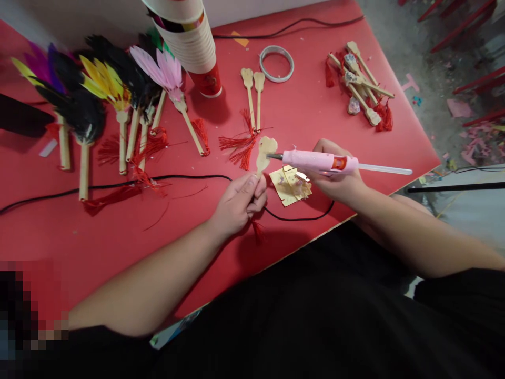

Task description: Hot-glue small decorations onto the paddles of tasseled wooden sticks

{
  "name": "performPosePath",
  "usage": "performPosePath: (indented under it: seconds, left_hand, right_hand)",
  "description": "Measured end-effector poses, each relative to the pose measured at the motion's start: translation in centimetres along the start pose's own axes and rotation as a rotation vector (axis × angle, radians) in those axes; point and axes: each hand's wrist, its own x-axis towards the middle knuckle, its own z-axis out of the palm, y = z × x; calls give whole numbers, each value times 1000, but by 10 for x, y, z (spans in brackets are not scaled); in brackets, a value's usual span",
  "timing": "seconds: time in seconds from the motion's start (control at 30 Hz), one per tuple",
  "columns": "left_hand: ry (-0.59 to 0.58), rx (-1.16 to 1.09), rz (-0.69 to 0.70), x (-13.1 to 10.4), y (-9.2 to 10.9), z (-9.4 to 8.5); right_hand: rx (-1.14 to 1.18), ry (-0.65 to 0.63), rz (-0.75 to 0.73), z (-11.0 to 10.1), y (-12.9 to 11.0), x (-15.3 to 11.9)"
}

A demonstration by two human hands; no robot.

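Observation:
My left hand (240, 202) is closed round the stem of a wooden fan handle (267, 151), its rounded head upright above the fingers and a red tassel hanging below. My right hand (335, 176) grips a pink glue gun (307, 160) with a clear glue stick (384, 169) out of its back. The gun's metal tip is at the face of the wooden head. Beneath the gun lies a small yellowish card (283, 190) with glue residue. Two more wooden handles (258, 100) with red tassels rest just beyond my left hand.
Feather fans (118, 95) lie at the left of the red table (189, 210). A stack of paper cups (197, 52) and a tape roll (276, 63) stand at the back. Wooden pieces with tassels (363, 87) are piled right. A black cable (189, 177) crosses the table.

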Motion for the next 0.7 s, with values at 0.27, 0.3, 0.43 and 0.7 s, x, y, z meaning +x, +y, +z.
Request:
performPosePath:
  seconds: [0.27,0.3,0.43,0.7]
  left_hand:
    - [-125,-233,-151,0,14,3]
    - [-144,-250,-169,0,15,2]
    - [-196,-309,-221,-1,18,1]
    - [-231,-372,-302,-3,20,-1]
  right_hand:
    - [-14,29,-12,1,-8,0]
    - [-15,32,-21,1,-9,-1]
    - [-17,38,-46,0,-10,-2]
    - [-38,31,10,0,-9,-1]
